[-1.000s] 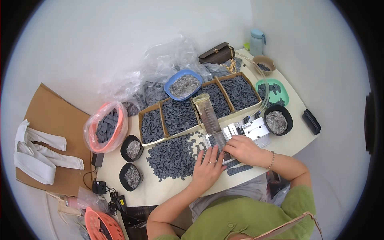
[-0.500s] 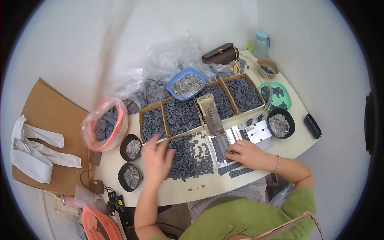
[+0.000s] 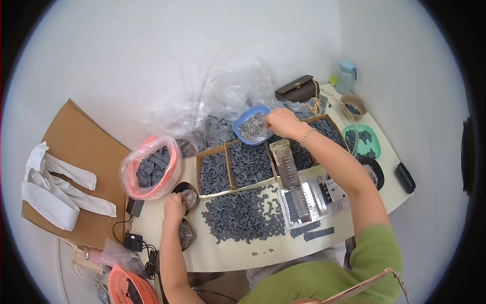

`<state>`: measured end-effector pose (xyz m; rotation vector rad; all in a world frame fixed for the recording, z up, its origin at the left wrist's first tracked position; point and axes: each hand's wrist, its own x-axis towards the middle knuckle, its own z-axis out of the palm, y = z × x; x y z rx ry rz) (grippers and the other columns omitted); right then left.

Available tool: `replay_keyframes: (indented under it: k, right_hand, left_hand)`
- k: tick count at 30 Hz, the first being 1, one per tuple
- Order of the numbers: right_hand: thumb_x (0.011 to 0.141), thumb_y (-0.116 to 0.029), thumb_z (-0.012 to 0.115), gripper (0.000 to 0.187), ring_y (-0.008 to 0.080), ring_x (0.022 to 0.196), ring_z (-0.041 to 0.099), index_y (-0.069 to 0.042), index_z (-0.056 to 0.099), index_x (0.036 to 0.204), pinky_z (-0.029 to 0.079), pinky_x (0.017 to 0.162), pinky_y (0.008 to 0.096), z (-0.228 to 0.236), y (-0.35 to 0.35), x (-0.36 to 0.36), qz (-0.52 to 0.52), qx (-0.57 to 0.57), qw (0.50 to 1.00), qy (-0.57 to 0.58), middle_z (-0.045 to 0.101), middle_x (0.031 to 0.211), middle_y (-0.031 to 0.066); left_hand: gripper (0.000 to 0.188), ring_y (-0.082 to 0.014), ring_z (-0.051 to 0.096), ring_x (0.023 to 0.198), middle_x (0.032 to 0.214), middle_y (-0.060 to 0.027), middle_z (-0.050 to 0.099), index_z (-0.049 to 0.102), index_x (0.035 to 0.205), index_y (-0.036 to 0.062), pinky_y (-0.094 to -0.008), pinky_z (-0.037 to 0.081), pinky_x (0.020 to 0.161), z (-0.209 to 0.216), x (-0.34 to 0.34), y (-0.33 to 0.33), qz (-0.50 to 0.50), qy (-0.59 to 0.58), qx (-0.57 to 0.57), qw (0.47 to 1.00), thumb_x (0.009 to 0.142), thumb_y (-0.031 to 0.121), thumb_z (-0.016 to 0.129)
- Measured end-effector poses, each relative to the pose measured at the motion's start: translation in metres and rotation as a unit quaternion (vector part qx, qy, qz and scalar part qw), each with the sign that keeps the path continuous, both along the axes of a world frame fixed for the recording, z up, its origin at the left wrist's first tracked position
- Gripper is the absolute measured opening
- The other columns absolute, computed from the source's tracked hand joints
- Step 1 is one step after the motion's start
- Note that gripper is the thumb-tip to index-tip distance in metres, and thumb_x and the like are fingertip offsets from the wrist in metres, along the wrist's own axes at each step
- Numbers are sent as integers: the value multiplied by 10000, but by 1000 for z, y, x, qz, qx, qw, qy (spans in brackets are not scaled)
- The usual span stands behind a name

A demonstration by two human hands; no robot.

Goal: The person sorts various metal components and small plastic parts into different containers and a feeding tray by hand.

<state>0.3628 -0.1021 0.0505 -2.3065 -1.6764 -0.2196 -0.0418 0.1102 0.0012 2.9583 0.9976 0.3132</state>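
Observation:
My left hand (image 3: 174, 207) is closed at the near-left rim of a black bowl (image 3: 192, 202) of thin metal pins; its fingertips are hidden. A second black bowl (image 3: 187, 234) with pins stands just nearer to me. My right hand (image 3: 283, 123) reaches far across the table, fingers bent together at the right side of a blue tray (image 3: 237, 126) heaped with metal pins (image 3: 253, 126). Whether it grips the rim or pins cannot be made out. Below my right forearm sits a metal fixture (image 3: 316, 197) with a clear upright strip (image 3: 286, 164) leaning over it.
A cardboard divided box (image 3: 230, 167) holds small dark grey pieces; more grey pieces (image 3: 238, 215) lie spread before it. A pink basket (image 3: 177, 169) stands left, a green tray (image 3: 375, 138) and black bowl (image 3: 378, 169) right. Joined grey strips (image 3: 319, 234) lie near the front edge.
My right hand has left the fixture and moved up to the blue tray. My left hand has moved left from the loose grey pieces to the black bowl. The view has shifted slightly.

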Motion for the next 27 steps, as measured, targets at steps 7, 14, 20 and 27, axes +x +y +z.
replay_keyframes:
  k: [7, 14, 20, 27]
  right_hand:
    - [725, -219, 741, 128, 302, 890, 674, -121, 726, 806, 529, 764, 414, 2, 40, -2, -41, -160, 986, -23, 706, 862, 119]
    - [742, -181, 687, 139, 316, 888, 667, -89, 724, 840, 528, 773, 429, -19, 37, 10, 31, -83, 996, -33, 699, 898, 144]
    - [781, -130, 611, 137, 311, 914, 668, -55, 714, 830, 529, 777, 425, -8, 20, -2, 5, -45, 997, -57, 700, 924, 156]
    - [800, -118, 593, 137, 262, 937, 658, -97, 723, 839, 508, 794, 394, -15, 16, -4, -80, -10, 988, -129, 710, 892, 105]
  left_hand:
    - [82, -399, 605, 755, 775, -207, 610, 544, 802, 12, -483, 485, 701, 4, -1, -4, 80, -94, 26, 992, 802, 73, 600]
    - [108, -77, 575, 710, 749, -30, 615, 585, 887, 16, -237, 478, 644, 16, 43, -81, -49, -282, -315, 905, 809, 12, 659]
    - [167, -148, 665, 809, 815, -79, 652, 639, 978, 25, -265, 529, 724, 5, 94, -202, -213, -254, -407, 851, 817, -4, 672]
    - [191, -262, 592, 786, 843, -64, 629, 653, 896, 44, -364, 471, 693, -17, 132, -261, -360, -250, -134, 889, 719, -17, 694]
